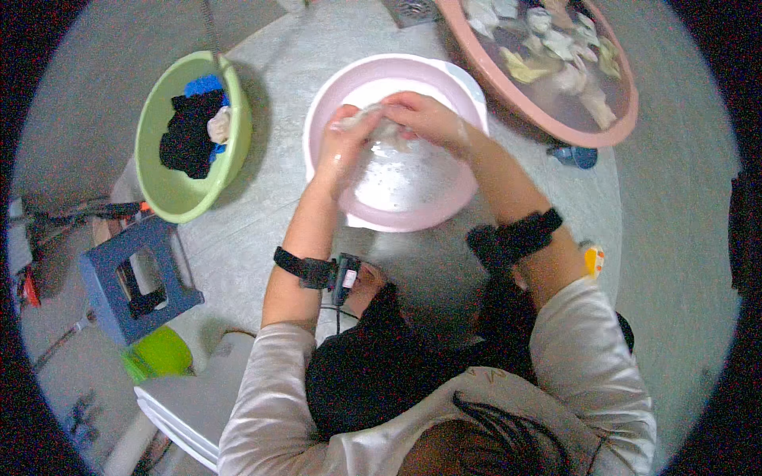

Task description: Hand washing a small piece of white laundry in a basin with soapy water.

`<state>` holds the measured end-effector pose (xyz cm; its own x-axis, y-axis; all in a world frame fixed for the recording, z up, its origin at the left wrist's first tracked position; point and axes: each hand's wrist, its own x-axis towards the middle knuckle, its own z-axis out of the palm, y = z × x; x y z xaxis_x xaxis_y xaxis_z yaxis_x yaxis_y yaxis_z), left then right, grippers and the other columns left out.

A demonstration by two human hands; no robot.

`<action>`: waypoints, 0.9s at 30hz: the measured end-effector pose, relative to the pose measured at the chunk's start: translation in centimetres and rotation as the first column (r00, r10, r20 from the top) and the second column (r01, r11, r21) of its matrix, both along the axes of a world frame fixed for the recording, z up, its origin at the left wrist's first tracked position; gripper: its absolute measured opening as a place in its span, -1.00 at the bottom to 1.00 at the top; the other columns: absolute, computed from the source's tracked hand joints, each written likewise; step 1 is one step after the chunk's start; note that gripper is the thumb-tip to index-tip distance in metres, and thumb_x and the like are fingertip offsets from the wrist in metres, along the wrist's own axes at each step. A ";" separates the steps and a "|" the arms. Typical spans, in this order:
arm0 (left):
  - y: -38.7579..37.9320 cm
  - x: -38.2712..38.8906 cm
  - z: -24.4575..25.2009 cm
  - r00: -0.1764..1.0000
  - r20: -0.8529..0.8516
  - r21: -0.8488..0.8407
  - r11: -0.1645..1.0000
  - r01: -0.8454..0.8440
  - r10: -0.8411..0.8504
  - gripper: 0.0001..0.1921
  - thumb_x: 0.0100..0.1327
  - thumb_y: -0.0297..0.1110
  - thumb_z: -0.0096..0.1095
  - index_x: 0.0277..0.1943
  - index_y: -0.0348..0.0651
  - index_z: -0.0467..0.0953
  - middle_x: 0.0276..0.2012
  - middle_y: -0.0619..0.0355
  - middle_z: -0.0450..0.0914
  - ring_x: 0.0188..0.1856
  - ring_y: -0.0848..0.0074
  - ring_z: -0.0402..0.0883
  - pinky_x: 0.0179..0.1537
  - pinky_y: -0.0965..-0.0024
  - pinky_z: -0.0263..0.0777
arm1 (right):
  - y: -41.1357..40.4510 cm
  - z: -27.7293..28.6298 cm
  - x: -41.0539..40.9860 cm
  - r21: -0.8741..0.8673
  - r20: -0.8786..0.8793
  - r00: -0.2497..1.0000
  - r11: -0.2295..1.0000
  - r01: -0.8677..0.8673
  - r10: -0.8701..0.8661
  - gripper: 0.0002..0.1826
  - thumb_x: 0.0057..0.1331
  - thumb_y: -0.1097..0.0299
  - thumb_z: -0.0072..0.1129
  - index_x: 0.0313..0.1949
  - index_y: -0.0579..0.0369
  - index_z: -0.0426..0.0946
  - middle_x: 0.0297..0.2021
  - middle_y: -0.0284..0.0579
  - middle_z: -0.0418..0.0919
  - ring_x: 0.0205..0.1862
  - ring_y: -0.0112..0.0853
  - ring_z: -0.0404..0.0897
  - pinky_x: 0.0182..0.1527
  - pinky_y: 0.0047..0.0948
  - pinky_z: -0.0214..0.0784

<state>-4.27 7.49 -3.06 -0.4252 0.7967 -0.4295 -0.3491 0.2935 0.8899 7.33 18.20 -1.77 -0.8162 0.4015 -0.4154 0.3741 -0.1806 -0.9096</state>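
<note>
Both my hands are together over the far part of a pink plastic basin (399,221) on the floor. A small wet whitish cloth (363,116) is bunched between them. My left hand (345,146) grips its left end, with the thumb on top. My right hand (428,122) pinches the other end with curled fingers. Some of the cloth hangs below the fingers, partly hidden by them. Shiny liquid (393,178) with small bubbles covers the bottom of the basin.
A green basin (178,199) with dark, blue and white fabric stands at the left. Back right, a larger pink tub (628,113) holds several pale cloths in cloudy water. Near it lies a small blue cup (577,156). A blue plastic stool (104,285) stands at the left.
</note>
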 end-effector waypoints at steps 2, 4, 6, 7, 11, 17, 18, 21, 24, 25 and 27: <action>0.2 0.3 -0.4 1.000 -0.011 -0.003 1.000 0.024 -0.024 -0.84 -0.02 -0.36 0.10 -0.38 -0.17 0.32 -0.50 0.21 0.41 -0.48 0.60 0.38 -0.47 0.56 0.27 | 2.7 2.8 0.9 0.194 0.049 0.944 0.924 -0.329 0.326 -0.60 0.14 0.17 -0.09 -0.08 0.10 0.27 -0.30 -0.33 0.39 -0.30 -0.63 0.33 -0.26 -0.66 0.18; 0.0 0.8 0.2 0.999 -0.036 -0.007 0.999 0.035 -0.035 -0.87 -0.02 -0.38 0.08 -0.39 -0.15 0.31 -0.50 0.22 0.41 -0.50 0.61 0.37 -0.48 0.57 0.25 | 4.1 6.9 2.8 0.134 0.130 0.858 0.848 -0.512 0.497 -0.59 0.16 0.18 -0.12 -0.04 0.11 0.25 -0.22 -0.27 0.38 -0.21 -0.58 0.33 -0.17 -0.63 0.16; -0.2 0.1 -0.8 0.983 -0.152 -0.071 0.993 0.094 -0.103 -0.85 0.01 -0.45 -0.01 -0.30 -0.18 0.33 -0.43 0.17 0.44 -0.42 0.54 0.41 -0.39 0.54 0.29 | 5.6 11.6 5.8 0.037 0.202 0.777 0.788 -0.615 0.596 -0.58 0.17 0.18 -0.15 -0.02 0.11 0.22 -0.17 -0.24 0.36 -0.16 -0.55 0.33 -0.13 -0.61 0.16; 0.1 1.1 -0.9 0.983 -0.121 -0.059 0.990 0.128 -0.135 -0.85 0.01 -0.45 -0.01 -0.30 -0.18 0.33 -0.43 0.17 0.44 -0.42 0.54 0.41 -0.39 0.54 0.29 | 6.4 12.6 8.6 -0.018 0.202 0.755 0.773 -0.634 0.624 -0.57 0.17 0.19 -0.15 -0.01 0.11 0.21 -0.15 -0.24 0.36 -0.15 -0.55 0.33 -0.12 -0.61 0.16; -0.8 3.5 -1.7 0.452 -0.650 -0.175 0.699 0.694 -0.611 -0.61 -0.10 -0.59 -0.14 -0.10 -0.26 0.30 -0.20 -0.01 0.43 -0.11 0.35 0.39 -0.08 0.39 0.20 | 8.0 13.9 21.2 -0.118 0.437 0.832 0.938 -0.325 0.343 -0.60 0.14 0.19 -0.09 -0.07 0.12 0.28 -0.20 -0.26 0.40 -0.16 -0.55 0.34 -0.15 -0.57 0.20; -0.4 2.9 -1.6 -0.154 -0.290 -0.800 0.151 0.581 -0.945 -0.63 -0.02 -0.39 -0.09 -0.08 -0.24 0.31 -0.19 -0.04 0.42 -0.14 0.35 0.40 -0.12 0.39 0.23 | 3.2 3.5 40.0 0.311 0.846 0.479 0.947 -0.080 -0.237 -0.65 0.07 0.24 -0.01 -0.21 0.21 0.36 -0.28 -0.15 0.45 -0.27 -0.45 0.42 -0.20 -0.50 0.25; -0.5 3.1 -1.4 0.176 -0.217 -0.694 0.279 0.664 -0.960 -0.64 0.00 -0.34 -0.07 -0.10 -0.27 0.33 -0.21 -0.02 0.43 -0.16 0.38 0.40 -0.13 0.41 0.23 | 1.4 1.8 42.0 0.347 0.853 0.447 0.933 -0.099 -0.270 -0.61 0.04 0.24 0.01 -0.18 0.23 0.34 -0.27 -0.08 0.44 -0.25 -0.37 0.43 -0.20 -0.46 0.26; -2.2 0.0 -5.6 0.621 -0.094 -0.527 0.568 0.632 -0.778 -0.65 0.03 -0.28 -0.05 -0.15 -0.32 0.36 -0.24 0.04 0.44 -0.19 0.42 0.40 -0.16 0.46 0.23 | -4.3 -5.9 41.3 0.439 0.800 0.501 0.891 -0.114 -0.330 -0.54 0.02 0.18 0.02 -0.14 0.24 0.29 -0.27 0.03 0.43 -0.24 -0.22 0.44 -0.19 -0.37 0.27; -2.5 -1.1 -6.8 0.862 0.089 -0.329 0.802 0.499 -0.499 -0.65 0.02 -0.28 -0.06 -0.18 -0.36 0.36 -0.25 0.08 0.44 -0.19 0.44 0.39 -0.14 0.47 0.21 | -7.2 -10.4 41.7 0.518 0.819 0.402 0.830 -0.209 -0.410 -0.47 0.01 0.12 0.00 -0.10 0.24 0.23 -0.28 0.11 0.42 -0.24 -0.13 0.43 -0.19 -0.30 0.28; -2.6 -1.3 -6.8 0.912 0.226 -0.221 0.893 0.391 -0.343 -0.65 0.01 -0.30 -0.07 -0.17 -0.37 0.35 -0.24 0.09 0.43 -0.18 0.43 0.38 -0.12 0.46 0.20 | -7.8 -11.2 41.5 0.555 0.830 0.251 0.782 -0.283 -0.498 -0.44 0.01 0.12 -0.01 -0.07 0.24 0.19 -0.29 0.13 0.42 -0.24 -0.11 0.43 -0.19 -0.28 0.28; -3.0 -1.4 -7.5 0.933 0.242 -0.221 0.921 0.321 -0.267 -0.65 0.00 -0.31 -0.09 -0.16 -0.35 0.34 -0.22 0.09 0.42 -0.15 0.44 0.37 -0.09 0.44 0.18 | -8.2 -11.1 41.6 0.557 0.826 0.269 0.793 -0.247 -0.496 -0.43 0.01 0.12 -0.02 -0.06 0.24 0.15 -0.29 0.14 0.41 -0.23 -0.09 0.42 -0.21 -0.26 0.29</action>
